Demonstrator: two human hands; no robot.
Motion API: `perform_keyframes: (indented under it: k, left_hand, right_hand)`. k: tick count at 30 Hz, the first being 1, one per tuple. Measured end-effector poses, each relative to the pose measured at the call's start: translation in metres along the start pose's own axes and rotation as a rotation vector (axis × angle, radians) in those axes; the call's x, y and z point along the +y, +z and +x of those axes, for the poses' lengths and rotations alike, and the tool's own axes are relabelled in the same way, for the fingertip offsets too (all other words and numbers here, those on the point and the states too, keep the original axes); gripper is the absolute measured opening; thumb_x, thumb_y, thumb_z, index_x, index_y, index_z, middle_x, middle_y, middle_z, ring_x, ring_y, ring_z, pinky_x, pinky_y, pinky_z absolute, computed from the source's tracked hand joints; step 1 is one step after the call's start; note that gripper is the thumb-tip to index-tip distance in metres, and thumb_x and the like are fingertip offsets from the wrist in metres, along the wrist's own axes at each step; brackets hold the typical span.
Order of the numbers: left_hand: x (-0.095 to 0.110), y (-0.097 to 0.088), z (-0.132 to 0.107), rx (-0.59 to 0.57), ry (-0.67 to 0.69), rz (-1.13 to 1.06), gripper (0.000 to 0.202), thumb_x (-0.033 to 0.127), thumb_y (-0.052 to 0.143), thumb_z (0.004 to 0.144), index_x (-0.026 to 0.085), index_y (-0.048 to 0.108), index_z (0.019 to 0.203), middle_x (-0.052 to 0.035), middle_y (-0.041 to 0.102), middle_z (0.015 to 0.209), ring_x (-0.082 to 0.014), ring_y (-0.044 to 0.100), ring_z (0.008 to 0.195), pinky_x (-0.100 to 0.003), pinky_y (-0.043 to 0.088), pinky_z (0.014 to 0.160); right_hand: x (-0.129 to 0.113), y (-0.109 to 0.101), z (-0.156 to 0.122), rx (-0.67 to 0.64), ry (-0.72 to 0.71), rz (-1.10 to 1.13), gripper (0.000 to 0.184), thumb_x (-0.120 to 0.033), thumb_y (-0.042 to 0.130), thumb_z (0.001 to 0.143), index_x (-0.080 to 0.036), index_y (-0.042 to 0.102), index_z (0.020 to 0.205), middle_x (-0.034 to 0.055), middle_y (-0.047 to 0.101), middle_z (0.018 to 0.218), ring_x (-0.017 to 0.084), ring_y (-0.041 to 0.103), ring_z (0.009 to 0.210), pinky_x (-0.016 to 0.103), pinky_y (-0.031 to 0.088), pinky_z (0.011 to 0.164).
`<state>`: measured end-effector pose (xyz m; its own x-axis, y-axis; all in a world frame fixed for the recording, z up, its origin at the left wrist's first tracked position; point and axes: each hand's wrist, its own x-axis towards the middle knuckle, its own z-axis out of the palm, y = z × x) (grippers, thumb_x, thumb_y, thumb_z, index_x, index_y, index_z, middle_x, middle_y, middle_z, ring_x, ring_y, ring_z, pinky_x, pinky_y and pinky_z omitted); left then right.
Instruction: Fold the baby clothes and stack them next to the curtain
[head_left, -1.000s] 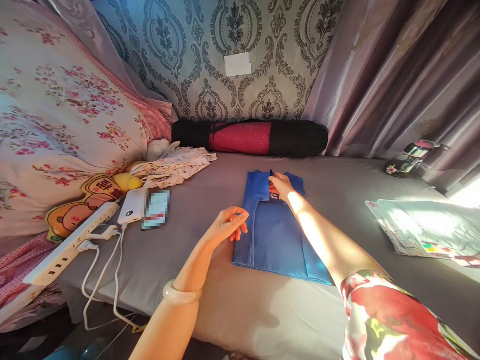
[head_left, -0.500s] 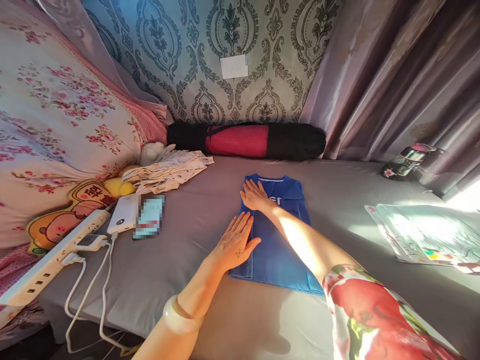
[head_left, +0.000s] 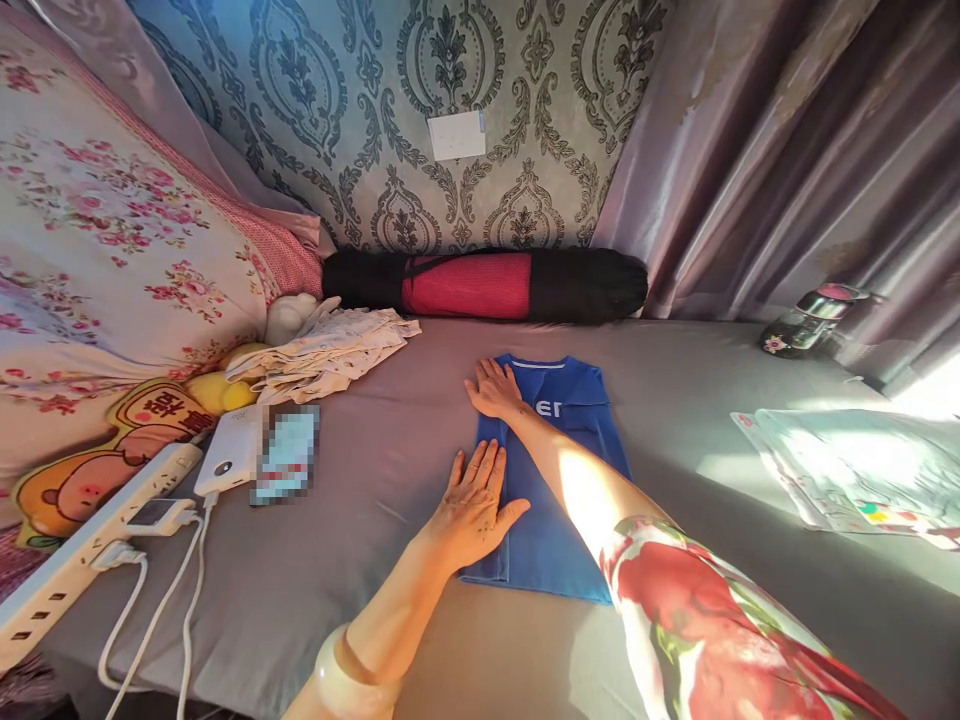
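Note:
A blue shirt [head_left: 562,500], folded into a rough rectangle, lies flat on the grey sheet with its neckline toward the wall. White letters show on its upper part, partly hidden by my right forearm. My left hand [head_left: 474,505] rests palm down on the shirt's left edge, fingers stretched out and thumb apart. Farther up, my right hand [head_left: 493,388] reaches across and lies flat at the shirt's upper left corner, fingers spread. Neither hand grips the cloth.
On the left are a power strip [head_left: 97,540] with white cables, a power bank [head_left: 234,445], a blurred phone-like item [head_left: 287,455] and crumpled pale cloth [head_left: 330,350]. A black and pink bag [head_left: 465,286] lies along the wall. Rightward are a bottle [head_left: 806,322] and a folded pale-green cloth [head_left: 855,465].
My right hand has slid slightly left over the shirt's upper left corner, uncovering more of the neckline. My left hand stays flat on the left edge. The view has shifted a little.

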<state>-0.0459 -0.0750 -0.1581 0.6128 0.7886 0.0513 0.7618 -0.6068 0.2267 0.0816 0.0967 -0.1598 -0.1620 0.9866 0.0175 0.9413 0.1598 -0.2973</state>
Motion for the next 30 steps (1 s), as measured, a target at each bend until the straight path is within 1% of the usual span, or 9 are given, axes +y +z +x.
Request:
perform_keyframes:
  k: [2, 4, 7, 12, 15, 19, 24, 27, 30]
  left_hand:
    - [0.0, -0.003, 0.0, -0.007, -0.005, -0.033, 0.074, 0.062, 0.022, 0.099, 0.013, 0.03, 0.154, -0.0182, 0.029, 0.16, -0.0313, 0.024, 0.15, -0.058, 0.021, 0.121]
    - [-0.001, -0.007, 0.0, -0.022, -0.018, -0.061, 0.072, 0.06, 0.02, 0.1, 0.013, 0.033, 0.153, -0.0178, 0.03, 0.16, -0.0306, 0.025, 0.15, -0.057, 0.021, 0.121]
    - [-0.001, -0.011, 0.0, 0.011, -0.045, -0.086, 0.067, 0.057, 0.018, 0.101, 0.015, 0.039, 0.149, -0.0165, 0.035, 0.158, -0.0293, 0.028, 0.149, -0.056, 0.022, 0.121]
    - [-0.005, -0.013, 0.002, 0.1, -0.074, -0.078, 0.058, 0.052, 0.022, 0.103, 0.017, 0.045, 0.143, -0.0163, 0.043, 0.154, -0.0285, 0.035, 0.145, -0.056, 0.025, 0.119]
    - [-0.009, -0.012, 0.003, 0.124, -0.079, -0.077, 0.054, 0.049, 0.027, 0.103, 0.016, 0.047, 0.141, -0.0163, 0.045, 0.152, -0.0287, 0.037, 0.144, -0.056, 0.027, 0.118]
    - [-0.014, -0.01, 0.004, 0.143, -0.093, -0.096, 0.049, 0.047, 0.031, 0.103, 0.018, 0.048, 0.139, -0.0161, 0.047, 0.15, -0.0297, 0.039, 0.143, -0.057, 0.03, 0.116]
    - [-0.017, -0.01, 0.004, 0.164, -0.11, -0.112, 0.047, 0.046, 0.034, 0.102, 0.019, 0.05, 0.137, -0.0156, 0.049, 0.148, -0.0295, 0.041, 0.141, -0.056, 0.031, 0.115]
    - [-0.016, -0.011, 0.004, 0.172, -0.105, -0.116, 0.047, 0.046, 0.035, 0.102, 0.019, 0.052, 0.136, -0.0157, 0.05, 0.147, -0.0301, 0.043, 0.139, -0.055, 0.032, 0.114]
    - [-0.015, -0.012, 0.003, 0.16, -0.103, -0.114, 0.047, 0.046, 0.035, 0.101, 0.019, 0.052, 0.136, -0.0154, 0.05, 0.147, -0.03, 0.043, 0.139, -0.054, 0.032, 0.114]
  right_hand:
    - [0.001, -0.006, 0.001, -0.023, -0.002, 0.058, 0.061, -0.045, 0.028, 0.103, -0.012, 0.036, 0.153, 0.0123, 0.026, 0.163, 0.024, 0.016, 0.152, 0.045, 0.008, 0.123]
    - [0.005, -0.016, 0.002, -0.015, 0.019, 0.155, 0.057, -0.044, 0.03, 0.103, -0.016, 0.041, 0.151, 0.0099, 0.033, 0.161, 0.022, 0.025, 0.149, 0.039, 0.018, 0.121]
    - [0.02, -0.035, 0.0, 0.101, 0.136, 0.261, 0.049, -0.036, 0.039, 0.101, -0.019, 0.049, 0.146, 0.0086, 0.051, 0.149, 0.019, 0.045, 0.138, 0.03, 0.034, 0.112]
    - [0.058, -0.055, -0.02, 0.234, 0.429, 0.205, 0.034, -0.027, 0.051, 0.094, -0.013, 0.067, 0.12, 0.0185, 0.066, 0.125, 0.031, 0.057, 0.124, 0.043, 0.044, 0.104]
    - [0.073, -0.055, -0.031, 0.224, 0.473, 0.203, 0.025, -0.028, 0.063, 0.087, -0.014, 0.072, 0.105, 0.0197, 0.067, 0.12, 0.034, 0.058, 0.121, 0.049, 0.045, 0.102]
    - [0.08, -0.05, -0.035, 0.224, 0.48, 0.253, 0.02, -0.025, 0.07, 0.08, -0.017, 0.071, 0.098, 0.0167, 0.069, 0.115, 0.033, 0.063, 0.115, 0.047, 0.049, 0.097]
    - [0.074, -0.053, -0.034, 0.251, 0.473, 0.305, 0.014, -0.02, 0.068, 0.08, -0.02, 0.069, 0.094, 0.0097, 0.071, 0.106, 0.027, 0.067, 0.105, 0.039, 0.051, 0.091]
    - [0.065, -0.054, -0.038, 0.286, 0.363, 0.309, 0.015, -0.022, 0.062, 0.085, -0.021, 0.068, 0.099, 0.0062, 0.071, 0.107, 0.02, 0.065, 0.104, 0.032, 0.049, 0.091]
    - [0.053, -0.048, -0.043, 0.327, 0.146, 0.281, 0.017, -0.018, 0.058, 0.085, -0.02, 0.066, 0.1, 0.0044, 0.07, 0.107, 0.018, 0.064, 0.103, 0.029, 0.046, 0.093]
